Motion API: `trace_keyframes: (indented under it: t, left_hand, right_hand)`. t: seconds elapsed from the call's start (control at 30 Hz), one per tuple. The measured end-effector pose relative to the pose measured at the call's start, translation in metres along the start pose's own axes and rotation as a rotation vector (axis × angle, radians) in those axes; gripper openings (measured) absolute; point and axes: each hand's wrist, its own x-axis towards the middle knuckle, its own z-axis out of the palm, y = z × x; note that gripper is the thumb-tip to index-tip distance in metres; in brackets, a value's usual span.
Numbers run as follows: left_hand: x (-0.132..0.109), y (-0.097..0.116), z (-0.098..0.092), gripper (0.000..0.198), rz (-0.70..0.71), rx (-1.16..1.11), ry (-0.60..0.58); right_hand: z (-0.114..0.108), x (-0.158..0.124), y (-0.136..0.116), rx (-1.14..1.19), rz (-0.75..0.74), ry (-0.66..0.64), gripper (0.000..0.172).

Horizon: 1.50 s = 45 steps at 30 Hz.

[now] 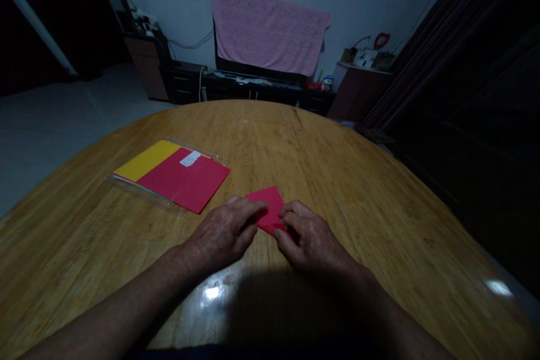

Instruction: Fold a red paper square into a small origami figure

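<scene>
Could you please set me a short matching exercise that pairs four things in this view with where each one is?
Things:
1. The left hand
2. The right hand
3. The plastic sleeve of coloured paper
4. The pink cloth

Places:
A. Draped over a dark screen by the far wall
B. On the right side of the red paper
C. Lying on the wooden table, left of the hands
D. On the left side of the red paper

Pairs: 1-D, 2-B, 3-C, 4-A
</scene>
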Motion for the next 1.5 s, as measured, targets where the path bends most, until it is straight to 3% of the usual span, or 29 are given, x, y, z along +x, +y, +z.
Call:
trace_keyframes:
  t: [0.13, 0.3, 0.7, 0.9, 1.1, 1.5]
  left_hand:
    - [0.001, -0.001, 0.0, 0.035, 0.002, -0.031, 0.012]
    - [0.004, 0.001, -0.001, 0.011, 0.01, 0.011, -0.016]
    - [0.004, 0.001, 0.0, 0.016, 0.032, 0.043, -0.019]
    - [0.001, 0.003, -0.01, 0.024, 0.15, 0.077, -0.14]
    - [-0.007, 0.017, -0.013, 0.027, 0.119, 0.227, -0.215]
    - [-0.013, 0.01, -0.007, 0.028, 0.203, 0.243, -0.145]
  right_hand:
    - [0.001, 0.001, 0.003, -0.002, -0.002, 0.049, 0.009]
    - [0.002, 0.003, 0.009, -0.011, 0.008, 0.049, 0.013]
    - [0.003, 0.007, 0.011, -0.048, -0.014, 0.053, 0.014]
    - [0.005, 0.007, 0.013, -0.055, -0.023, 0.057, 0.011]
    - [0.005, 0.005, 0.013, -0.014, -0.01, 0.066, 0.009]
    - [0.007, 0.006, 0.018, -0.025, -0.022, 0.074, 0.008]
